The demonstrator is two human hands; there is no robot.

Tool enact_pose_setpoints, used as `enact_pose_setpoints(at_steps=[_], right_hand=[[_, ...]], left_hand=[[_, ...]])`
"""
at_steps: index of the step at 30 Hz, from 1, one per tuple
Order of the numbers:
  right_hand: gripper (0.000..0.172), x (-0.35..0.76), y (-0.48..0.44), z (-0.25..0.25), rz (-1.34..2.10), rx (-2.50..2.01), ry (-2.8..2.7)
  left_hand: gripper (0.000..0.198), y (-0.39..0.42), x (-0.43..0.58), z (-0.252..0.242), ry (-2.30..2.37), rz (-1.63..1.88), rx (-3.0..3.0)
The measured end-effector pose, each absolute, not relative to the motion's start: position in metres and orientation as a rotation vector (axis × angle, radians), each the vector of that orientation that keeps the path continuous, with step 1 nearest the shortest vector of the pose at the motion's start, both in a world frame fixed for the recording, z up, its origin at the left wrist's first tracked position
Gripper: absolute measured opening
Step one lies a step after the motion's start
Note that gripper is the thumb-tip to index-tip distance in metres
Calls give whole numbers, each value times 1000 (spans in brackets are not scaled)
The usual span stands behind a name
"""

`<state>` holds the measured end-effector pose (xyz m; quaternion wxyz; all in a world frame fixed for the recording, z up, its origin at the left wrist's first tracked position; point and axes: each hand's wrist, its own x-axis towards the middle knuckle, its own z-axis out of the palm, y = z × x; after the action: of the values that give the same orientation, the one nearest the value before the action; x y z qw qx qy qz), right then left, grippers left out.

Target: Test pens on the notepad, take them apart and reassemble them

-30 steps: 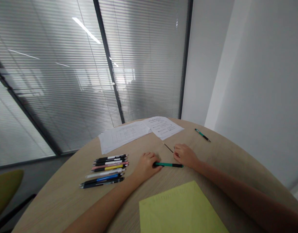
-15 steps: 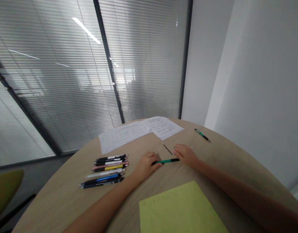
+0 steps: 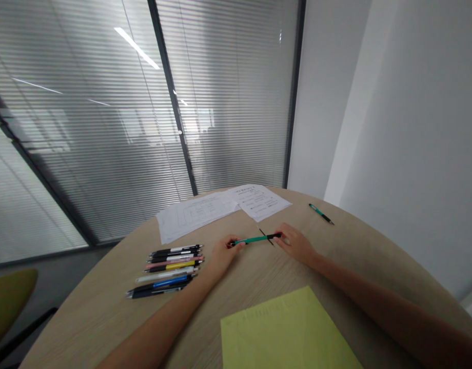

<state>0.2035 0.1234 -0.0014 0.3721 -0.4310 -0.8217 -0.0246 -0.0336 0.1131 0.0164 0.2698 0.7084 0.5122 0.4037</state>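
Observation:
A green pen with a black grip [image 3: 256, 239] lies stretched between my two hands, just above or on the table. My left hand [image 3: 222, 253] is closed on its left end. The fingers of my right hand [image 3: 296, 244] pinch the black end on the right. Behind the pen, partly crossed by it, a thin dark stick like a pen refill [image 3: 262, 231] rests on the table. To the left of my left hand lies a row of several pens [image 3: 170, 266] in black, white, pink, yellow and blue.
Another green and black pen [image 3: 320, 213] is at the right on the round wooden table [image 3: 205, 328]. Printed sheets [image 3: 197, 212] lie along the far edge. A yellow pad or folder [image 3: 282, 333] is at the near edge. A chair [image 3: 11, 302] stands at the left.
The green pen has moved away from me and left, now crossing the dark stick. My left hand shifted left with it, and my right hand closed on its black end.

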Motion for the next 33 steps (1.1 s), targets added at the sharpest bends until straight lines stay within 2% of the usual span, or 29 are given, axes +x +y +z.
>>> enact_pose_setpoints(at_steps=[17, 24, 33], right_hand=[[16, 213, 139, -9, 172, -1350, -1678], [6, 204, 133, -5, -103, -1191, -2039], [13, 163, 124, 18, -373, -1387, -2156]], left_hand=[[32, 114, -35, 20, 1338, 1400, 1484], [35, 116, -35, 19, 1304, 1491, 1372], [27, 116, -36, 19, 1306, 1529, 1297]])
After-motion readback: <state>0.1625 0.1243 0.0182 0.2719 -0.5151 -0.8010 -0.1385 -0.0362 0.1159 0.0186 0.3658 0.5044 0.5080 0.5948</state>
